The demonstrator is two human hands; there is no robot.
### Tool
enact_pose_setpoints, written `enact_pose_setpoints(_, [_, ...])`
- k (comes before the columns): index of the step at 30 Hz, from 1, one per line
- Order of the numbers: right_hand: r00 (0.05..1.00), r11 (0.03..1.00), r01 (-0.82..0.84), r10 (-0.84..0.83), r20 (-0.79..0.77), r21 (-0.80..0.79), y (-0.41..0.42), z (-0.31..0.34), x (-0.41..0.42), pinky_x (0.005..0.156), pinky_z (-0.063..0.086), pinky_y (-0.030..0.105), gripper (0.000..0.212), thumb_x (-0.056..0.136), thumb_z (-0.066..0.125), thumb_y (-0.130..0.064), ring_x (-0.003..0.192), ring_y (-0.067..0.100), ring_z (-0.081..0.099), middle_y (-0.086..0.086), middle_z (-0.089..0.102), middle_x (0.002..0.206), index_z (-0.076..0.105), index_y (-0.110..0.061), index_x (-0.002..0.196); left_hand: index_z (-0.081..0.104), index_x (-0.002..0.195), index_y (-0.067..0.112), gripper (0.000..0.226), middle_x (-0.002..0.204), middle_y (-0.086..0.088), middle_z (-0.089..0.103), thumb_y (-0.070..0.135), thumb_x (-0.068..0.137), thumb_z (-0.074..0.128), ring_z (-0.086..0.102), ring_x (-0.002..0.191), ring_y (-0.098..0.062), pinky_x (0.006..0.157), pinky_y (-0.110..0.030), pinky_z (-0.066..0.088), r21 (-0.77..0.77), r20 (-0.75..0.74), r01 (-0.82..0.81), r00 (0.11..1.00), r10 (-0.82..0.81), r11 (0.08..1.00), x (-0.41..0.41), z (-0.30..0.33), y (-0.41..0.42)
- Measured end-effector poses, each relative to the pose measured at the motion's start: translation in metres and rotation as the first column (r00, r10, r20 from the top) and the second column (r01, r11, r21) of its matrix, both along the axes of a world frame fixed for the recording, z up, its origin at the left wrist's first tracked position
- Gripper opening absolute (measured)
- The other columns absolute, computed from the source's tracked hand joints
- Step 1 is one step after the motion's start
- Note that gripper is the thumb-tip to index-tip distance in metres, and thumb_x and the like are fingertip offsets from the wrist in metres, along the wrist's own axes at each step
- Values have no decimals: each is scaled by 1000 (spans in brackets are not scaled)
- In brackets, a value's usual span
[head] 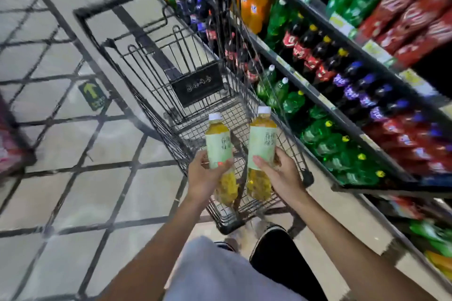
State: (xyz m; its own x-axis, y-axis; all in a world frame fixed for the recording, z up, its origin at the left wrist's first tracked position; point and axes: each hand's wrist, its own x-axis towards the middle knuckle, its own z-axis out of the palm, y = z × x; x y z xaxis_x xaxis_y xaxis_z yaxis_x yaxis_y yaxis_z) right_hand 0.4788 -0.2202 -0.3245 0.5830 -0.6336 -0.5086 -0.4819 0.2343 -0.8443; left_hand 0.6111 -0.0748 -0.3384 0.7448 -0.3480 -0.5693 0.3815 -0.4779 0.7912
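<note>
I hold two bottles of yellow drink with pale green labels and white caps over the near end of a black wire shopping cart [156, 73]. My left hand [204, 178] grips the left bottle [219, 146] around its lower half. My right hand [281, 173] grips the right bottle [261, 144] the same way. Both bottles tilt with their caps pointing away from me, side by side and apart. The cart's basket below them holds nothing that I can see.
Shelves [367, 95] of soft-drink bottles in green, red, dark and orange run along the right, close to the cart. Tiled floor [73, 178] with dark lines lies to the left, bearing a green arrow sticker [94, 95]. A red display [9, 144] sits at the left edge.
</note>
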Motion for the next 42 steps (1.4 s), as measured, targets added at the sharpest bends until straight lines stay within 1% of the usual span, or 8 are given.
enact_pose_setpoints(3, [995, 997, 81, -81, 54, 6, 19, 35, -40, 91, 59, 47, 49, 77, 81, -44, 98, 15, 73, -4, 76, 107, 66, -24, 118, 64, 117, 15, 57, 99, 1, 75, 23, 69, 94, 72, 83, -3, 67, -20, 57, -77, 19, 94, 996, -92, 993, -22, 37, 16])
enact_pose_setpoints(6, [991, 993, 116, -114, 76, -22, 34, 62, -90, 91, 58, 46, 41, 80, 82, -42, 98, 9, 72, -11, 76, 106, 67, -29, 116, 63, 119, 20, 86, 109, 0, 74, 51, 47, 99, 71, 103, -19, 85, -37, 60, -73, 61, 159, 986, -155, 984, -50, 63, 29])
enact_pose_setpoints(10, [977, 986, 165, -161, 137, -17, 49, 82, -171, 95, 56, 52, 38, 82, 82, -35, 104, 15, 72, -8, 76, 111, 67, -33, 117, 63, 112, 29, 80, 110, 0, 74, 55, 44, 96, 70, 105, -22, 92, -49, 58, -74, 146, 266, 956, -253, 961, -103, 90, 35])
enact_pose_setpoints(15, [941, 954, 293, -276, 198, -63, 72, 94, -294, 93, 56, 52, 42, 76, 82, -46, 107, 15, 70, -15, 73, 112, 64, -48, 114, 64, 108, 34, 55, 105, 9, 72, 18, 66, 95, 68, 99, -10, 75, -16, 54, -83, 291, 451, 864, -411, 889, -206, 117, 22])
enact_pose_setpoints(19, [879, 901, 427, -392, 273, -80, 97, 111, -419, 91, 58, 51, 40, 80, 83, -39, 109, 17, 70, -15, 73, 114, 65, -49, 115, 65, 109, 31, 53, 100, 12, 72, 17, 68, 95, 65, 87, 10, 70, -7, 49, -94, 369, 600, 762, -532, 794, -324, 144, 11])
enact_pose_setpoints(25, [781, 791, 598, -540, 313, -128, 117, 152, -598, 88, 60, 38, 45, 86, 79, -24, 112, 16, 70, -11, 73, 119, 61, -34, 127, 69, 100, 35, 50, 95, 7, 76, 40, 57, 94, 71, 91, -8, 75, -30, 59, -181, 461, 761, 625, -630, 622, -487, 186, -14])
enact_pose_setpoints(35, [578, 517, 815, -690, 437, -263, 111, 237, -787, 76, 56, 17, 39, 87, 75, -19, 101, 0, 70, -18, 74, 111, 62, -28, 123, 67, 109, 28, 56, 102, 14, 76, 33, 59, 94, 72, 91, -7, 76, -22, 59, -304, 554, 915, 398, -731, 267, -682, 258, -96])
enact_pose_setpoints(42, [490, 344, 868, -713, 502, -359, 70, 288, -887, 80, 58, 21, 42, 84, 74, -29, 104, -1, 69, -22, 73, 111, 62, -32, 124, 68, 111, 34, 66, 106, 18, 76, 50, 52, 91, 71, 100, -3, 85, -21, 54, -380, 627, 923, 303, -718, 57, -806, 309, -173])
